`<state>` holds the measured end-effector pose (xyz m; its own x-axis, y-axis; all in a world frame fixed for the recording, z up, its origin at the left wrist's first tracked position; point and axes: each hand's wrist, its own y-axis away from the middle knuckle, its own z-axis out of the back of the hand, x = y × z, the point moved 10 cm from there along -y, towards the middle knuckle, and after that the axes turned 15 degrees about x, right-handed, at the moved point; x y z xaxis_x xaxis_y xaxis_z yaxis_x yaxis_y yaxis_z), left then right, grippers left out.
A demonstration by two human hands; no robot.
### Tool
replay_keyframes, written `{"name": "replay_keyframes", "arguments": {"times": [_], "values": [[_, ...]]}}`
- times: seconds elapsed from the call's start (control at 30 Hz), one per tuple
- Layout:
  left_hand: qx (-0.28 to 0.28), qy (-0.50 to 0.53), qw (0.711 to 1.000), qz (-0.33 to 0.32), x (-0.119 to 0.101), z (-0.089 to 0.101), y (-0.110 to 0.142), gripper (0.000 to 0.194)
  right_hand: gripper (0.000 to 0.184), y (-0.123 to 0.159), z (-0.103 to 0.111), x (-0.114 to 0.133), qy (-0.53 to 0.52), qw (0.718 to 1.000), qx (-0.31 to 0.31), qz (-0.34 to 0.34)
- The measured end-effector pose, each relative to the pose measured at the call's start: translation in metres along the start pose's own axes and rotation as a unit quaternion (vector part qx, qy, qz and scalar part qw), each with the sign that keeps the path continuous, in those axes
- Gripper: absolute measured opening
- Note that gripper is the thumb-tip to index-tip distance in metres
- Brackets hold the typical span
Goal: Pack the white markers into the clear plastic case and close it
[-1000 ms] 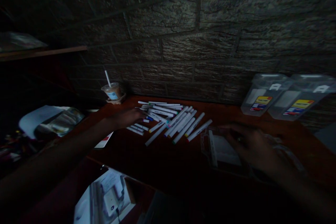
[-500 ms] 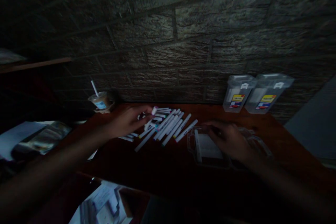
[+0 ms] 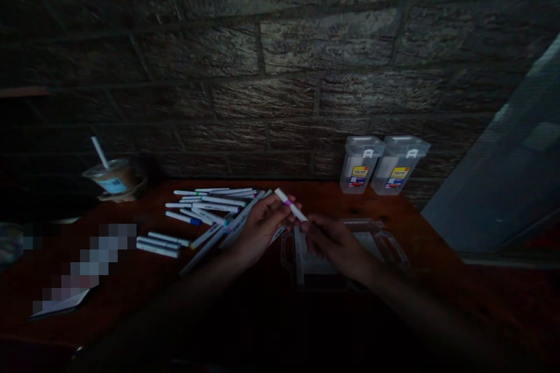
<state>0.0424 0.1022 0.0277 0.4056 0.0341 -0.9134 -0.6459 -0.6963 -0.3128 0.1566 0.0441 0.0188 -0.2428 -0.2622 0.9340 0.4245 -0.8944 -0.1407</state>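
Observation:
A white marker (image 3: 285, 200) with a purple band is tilted between my two hands. My left hand (image 3: 262, 224) is closed around its middle. At the marker's lower end, the fingers of my right hand (image 3: 335, 242) are closed on the tip. Below my right hand lies an open clear plastic case (image 3: 286, 262), partly covered by the hand. One white marker (image 3: 300, 250) lies along the left side of the case. To the left of my left hand, many loose white markers (image 3: 219, 205) with coloured bands lie in a pile.
Several markers (image 3: 160, 245) lie side by side left of the pile. Two clear lidded containers (image 3: 359, 166) stand by the brick wall at the back right. A drink cup with a straw (image 3: 114, 178) sits at the back left. A blurred flat object (image 3: 87, 271) lies at the left.
My left hand has moved right from the pile, carrying the marker. My right hand now meets it at the marker's end above the case. The view has turned to the right.

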Motion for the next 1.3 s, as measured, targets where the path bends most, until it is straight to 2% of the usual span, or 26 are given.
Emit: {"name": "replay_keyframes", "arguments": {"times": [0.27,0.37,0.5,0.7,0.8,0.9,1.0,1.13,1.23,1.3], "values": [[-0.002,-0.087,0.996,0.003,-0.001,0.015,0.01,0.025,0.019,0.004,0.006,0.023,0.102,0.994,-0.015,0.029],[0.002,-0.071,0.997,0.005,0.001,0.014,0.009,0.023,0.022,0.004,0.004,0.022,0.085,0.996,-0.009,0.025],[-0.002,-0.007,1.0,-0.023,-0.002,0.013,0.008,0.017,0.023,0.005,0.002,0.012,0.014,1.0,-0.004,0.008],[-0.023,-0.014,0.999,-0.039,-0.005,0.018,0.009,0.014,0.023,0.008,0.017,0.002,-0.009,0.998,-0.059,-0.005],[-0.005,-0.076,0.997,-0.018,-0.008,0.013,0.01,0.014,0.019,0.006,0.019,0.007,0.012,0.998,-0.062,0.002],[0.043,-0.147,0.988,0.021,-0.005,-0.002,0.013,0.015,0.013,0.004,0.016,0.012,0.031,0.998,-0.051,0.007],[0.063,-0.166,0.984,0.024,-0.006,-0.01,0.018,0.017,0.009,0.004,0.014,0.016,0.036,0.998,-0.042,0.024],[0.068,-0.087,0.994,0.02,-0.004,-0.012,0.02,0.017,0.012,0.006,0.02,0.016,0.02,0.998,-0.057,0.02],[0.101,0.04,0.994,0.029,0.0,-0.018,0.019,0.023,0.018,0.006,0.025,0.017,-0.007,0.998,-0.06,0.011],[0.13,0.123,0.983,0.044,0.004,-0.024,0.019,0.026,0.022,0.006,0.025,0.017,-0.036,0.998,-0.053,0.01]]}}
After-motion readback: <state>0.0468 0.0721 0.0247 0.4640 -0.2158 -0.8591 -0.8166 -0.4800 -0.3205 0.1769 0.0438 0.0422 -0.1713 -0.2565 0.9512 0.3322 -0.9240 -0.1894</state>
